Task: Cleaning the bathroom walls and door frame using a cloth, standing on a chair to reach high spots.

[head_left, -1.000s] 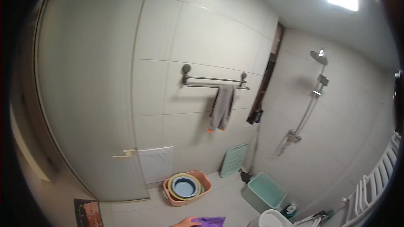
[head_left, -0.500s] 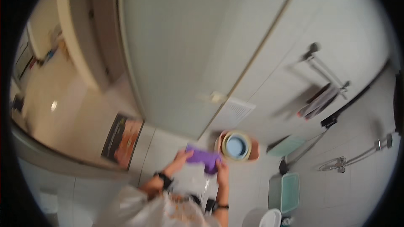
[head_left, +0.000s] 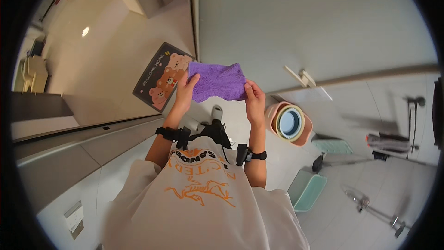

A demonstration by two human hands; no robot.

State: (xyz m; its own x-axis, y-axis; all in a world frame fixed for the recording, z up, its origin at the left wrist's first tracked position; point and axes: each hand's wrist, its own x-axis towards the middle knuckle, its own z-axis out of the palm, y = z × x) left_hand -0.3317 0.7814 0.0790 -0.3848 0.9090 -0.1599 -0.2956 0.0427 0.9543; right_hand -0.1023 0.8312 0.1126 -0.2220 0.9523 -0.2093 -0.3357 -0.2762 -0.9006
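A purple cloth (head_left: 217, 82) is stretched roughly flat between my two hands, out in front of my body. My left hand (head_left: 185, 90) is closed on its left edge, with the thumb on top. On the opposite edge, my right hand (head_left: 255, 99) pinches the cloth near its lower corner. The fingers beneath the cloth are partly hidden. Behind the cloth stands a large frosted door panel (head_left: 296, 18).
A dark doormat with bears (head_left: 159, 76) lies at the doorway on the left. To the right are stacked basins (head_left: 290, 123), a green tub (head_left: 309, 190), a towel rail with a grey towel (head_left: 388, 143) and a shower head (head_left: 360, 199). A white door handle (head_left: 303, 78) sticks out.
The view has swung, bringing the door panel and doormat nearer the middle. The cloth, bunched and sagging before, is now spread flatter and held higher between both hands.
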